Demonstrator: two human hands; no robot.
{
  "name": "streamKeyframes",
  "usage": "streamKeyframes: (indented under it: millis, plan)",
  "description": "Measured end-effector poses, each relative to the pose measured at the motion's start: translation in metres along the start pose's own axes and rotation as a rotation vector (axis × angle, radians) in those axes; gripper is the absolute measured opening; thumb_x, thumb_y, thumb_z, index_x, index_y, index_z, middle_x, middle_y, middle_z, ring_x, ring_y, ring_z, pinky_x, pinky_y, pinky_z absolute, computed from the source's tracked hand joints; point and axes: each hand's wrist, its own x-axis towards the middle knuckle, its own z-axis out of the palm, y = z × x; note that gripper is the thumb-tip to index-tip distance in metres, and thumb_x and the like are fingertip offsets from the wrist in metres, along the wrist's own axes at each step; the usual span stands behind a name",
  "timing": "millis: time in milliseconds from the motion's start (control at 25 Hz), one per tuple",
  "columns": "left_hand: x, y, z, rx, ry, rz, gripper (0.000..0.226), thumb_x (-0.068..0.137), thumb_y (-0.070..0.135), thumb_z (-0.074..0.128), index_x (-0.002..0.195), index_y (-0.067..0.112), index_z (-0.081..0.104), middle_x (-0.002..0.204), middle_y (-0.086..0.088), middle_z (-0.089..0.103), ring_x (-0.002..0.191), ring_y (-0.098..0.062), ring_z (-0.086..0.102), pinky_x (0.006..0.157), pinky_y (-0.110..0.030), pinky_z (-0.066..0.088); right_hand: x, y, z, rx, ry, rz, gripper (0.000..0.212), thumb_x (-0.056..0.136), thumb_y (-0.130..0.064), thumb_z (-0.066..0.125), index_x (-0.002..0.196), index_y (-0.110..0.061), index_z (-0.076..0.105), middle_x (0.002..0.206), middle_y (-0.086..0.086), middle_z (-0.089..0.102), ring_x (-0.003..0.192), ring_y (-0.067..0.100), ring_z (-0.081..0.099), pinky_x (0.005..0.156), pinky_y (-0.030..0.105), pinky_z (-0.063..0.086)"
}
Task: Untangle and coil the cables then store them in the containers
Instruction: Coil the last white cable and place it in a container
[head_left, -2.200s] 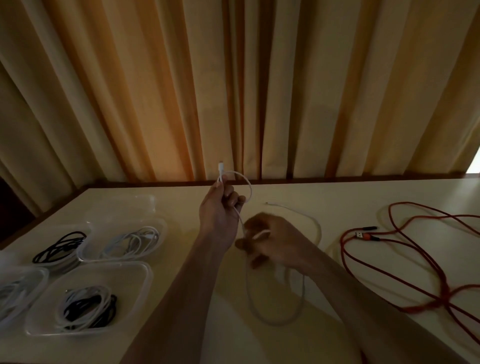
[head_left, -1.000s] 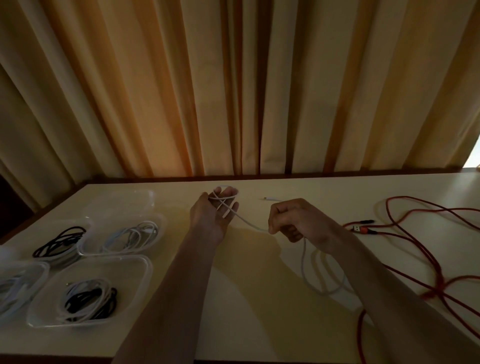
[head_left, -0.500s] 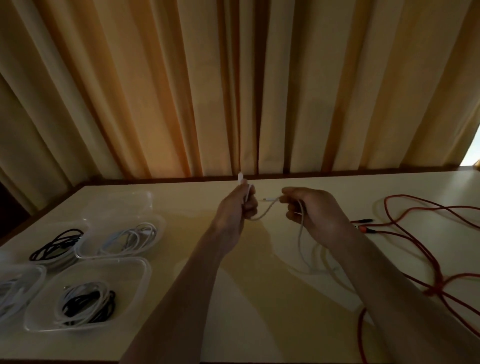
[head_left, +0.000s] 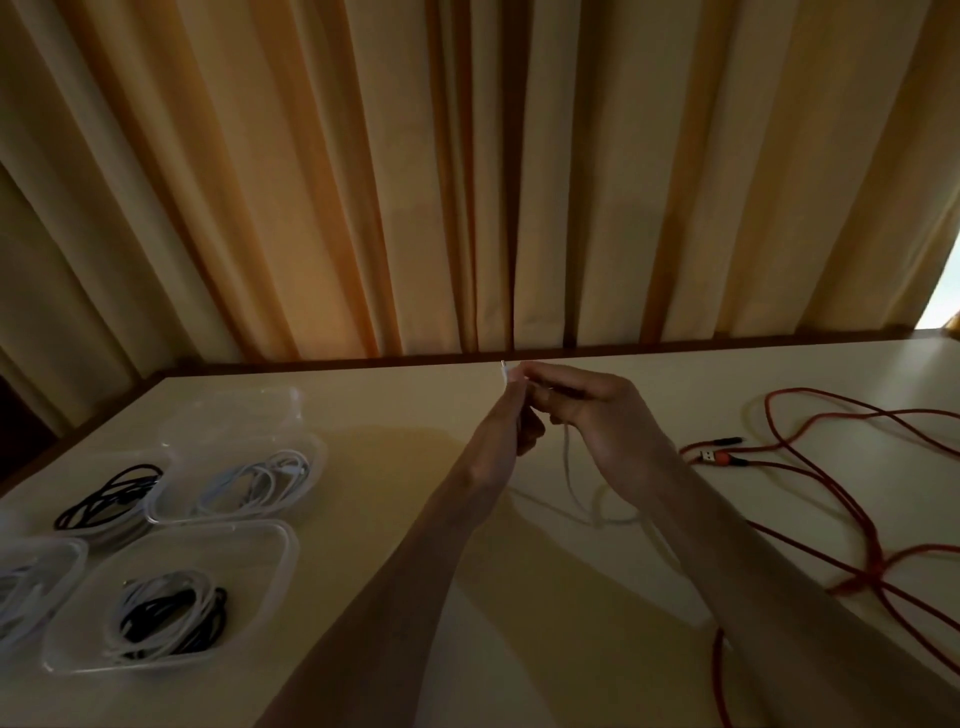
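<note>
The white cable (head_left: 568, 470) sits just right of the middle of my view, one end raised at the far side of the table (head_left: 415, 431) and the rest dropping in a loose loop onto the tabletop at about 5 o'clock from my hands. My left hand (head_left: 511, 415) pinches the plug end, whose tip pokes up at 12 o'clock above the fingers. My right hand (head_left: 597, 410) meets it from 3 o'clock, fingers pressed together and curled round the cable just beside the plug, so both hands touch.

At 3 o'clock, well apart, a red cable (head_left: 831, 478) sprawls uncoiled across the table. At 9 o'clock stand clear plastic containers: one with a white coil (head_left: 249, 480), one with a black coil (head_left: 109, 499), the nearest one (head_left: 171, 597) at 8 o'clock with black and white coils together, and another (head_left: 36, 582) cut off by the left edge. Orange curtains (head_left: 467, 182) hang behind the table.
</note>
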Motion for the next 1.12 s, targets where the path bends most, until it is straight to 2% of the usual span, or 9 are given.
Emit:
streamKeyframes:
  millis: [120, 280, 360, 480, 640, 720, 800, 960, 1120]
  plan:
    - [0.000, -0.001, 0.001, -0.139, 0.029, -0.027, 0.060, 0.110, 0.054, 0.022, 0.132, 0.020, 0.067, 0.115, -0.004, 0.073, 0.107, -0.021, 0.066, 0.096, -0.032, 0.052, -0.002, 0.009, 0.012, -0.351, 0.053, -0.164, 0.052, 0.094, -0.011, 0.073, 0.138, -0.037, 0.064, 0.125, -0.011, 0.068, 0.111, 0.003, 0.065, 0.085, 0.015, 0.055]
    - [0.002, -0.001, -0.004, -0.406, 0.126, -0.069, 0.051, 0.110, 0.046, 0.038, 0.121, 0.009, 0.072, 0.107, -0.009, 0.074, 0.107, -0.018, 0.070, 0.096, -0.035, 0.053, -0.009, 0.015, 0.026, -0.523, -0.005, -0.261, 0.077, 0.091, -0.010, 0.077, 0.154, -0.037, 0.043, 0.140, -0.009, 0.051, 0.115, -0.004, 0.052, 0.087, -0.001, 0.043]
    - [0.003, 0.001, -0.009, -0.450, 0.192, -0.097, 0.050, 0.109, 0.046, 0.040, 0.113, 0.008, 0.073, 0.102, -0.006, 0.076, 0.104, -0.018, 0.070, 0.101, -0.037, 0.050, -0.012, 0.012, 0.033, -0.499, -0.008, -0.335, 0.082, 0.087, -0.009, 0.080, 0.156, -0.033, 0.042, 0.143, -0.007, 0.046, 0.119, -0.007, 0.048, 0.098, 0.002, 0.043]
    - [0.009, 0.009, -0.023, -0.626, 0.281, -0.107, 0.045, 0.110, 0.043, 0.040, 0.092, 0.011, 0.066, 0.090, -0.010, 0.074, 0.094, -0.022, 0.069, 0.099, -0.039, 0.044, -0.006, 0.006, 0.029, -0.301, 0.086, -0.365, 0.068, 0.088, -0.015, 0.080, 0.148, -0.026, 0.051, 0.143, -0.007, 0.045, 0.127, -0.005, 0.048, 0.101, 0.013, 0.049]
    - [0.010, 0.015, -0.031, -1.041, 0.078, -0.061, 0.045, 0.111, 0.040, 0.037, 0.075, 0.016, 0.048, 0.059, 0.001, 0.043, 0.055, -0.015, 0.051, 0.075, -0.029, 0.043, 0.004, 0.005, 0.017, 0.044, 0.101, 0.025, 0.031, 0.101, -0.028, 0.066, 0.131, -0.021, 0.066, 0.123, -0.003, 0.069, 0.118, 0.013, 0.065, 0.095, 0.032, 0.058]
    - [0.005, 0.013, -0.028, -1.028, -0.103, -0.075, 0.046, 0.111, 0.043, 0.036, 0.075, 0.017, 0.046, 0.053, 0.006, 0.031, 0.046, -0.009, 0.032, 0.066, -0.023, 0.039, 0.003, 0.003, 0.013, 0.280, 0.033, 0.161, 0.025, 0.105, -0.027, 0.059, 0.121, -0.015, 0.073, 0.113, 0.006, 0.077, 0.111, 0.025, 0.072, 0.092, 0.042, 0.060]
    - [0.003, 0.011, -0.028, -0.880, -0.138, -0.104, 0.050, 0.109, 0.050, 0.039, 0.071, 0.019, 0.047, 0.050, 0.007, 0.027, 0.042, -0.008, 0.024, 0.061, -0.025, 0.030, 0.001, -0.001, 0.009, 0.282, 0.015, 0.129, 0.024, 0.105, -0.025, 0.058, 0.117, -0.017, 0.077, 0.107, 0.006, 0.079, 0.105, 0.025, 0.074, 0.088, 0.043, 0.059]
    - [0.005, 0.009, -0.025, -0.593, 0.143, -0.204, 0.057, 0.102, 0.063, 0.045, 0.063, 0.021, 0.047, 0.055, 0.005, 0.028, 0.046, -0.012, 0.022, 0.057, -0.030, 0.028, -0.004, -0.004, 0.004, 0.065, -0.018, -0.004, 0.024, 0.099, -0.019, 0.069, 0.121, -0.022, 0.077, 0.099, -0.003, 0.078, 0.091, 0.013, 0.073, 0.081, 0.031, 0.062]
    - [0.009, 0.005, -0.024, -0.634, 0.229, -0.218, 0.059, 0.102, 0.063, 0.046, 0.065, 0.016, 0.050, 0.059, 0.002, 0.029, 0.048, -0.013, 0.023, 0.059, -0.030, 0.022, -0.003, 0.002, 0.008, -0.121, 0.027, -0.055, 0.028, 0.097, -0.012, 0.069, 0.123, -0.020, 0.076, 0.097, -0.005, 0.079, 0.082, 0.011, 0.076, 0.077, 0.032, 0.065]
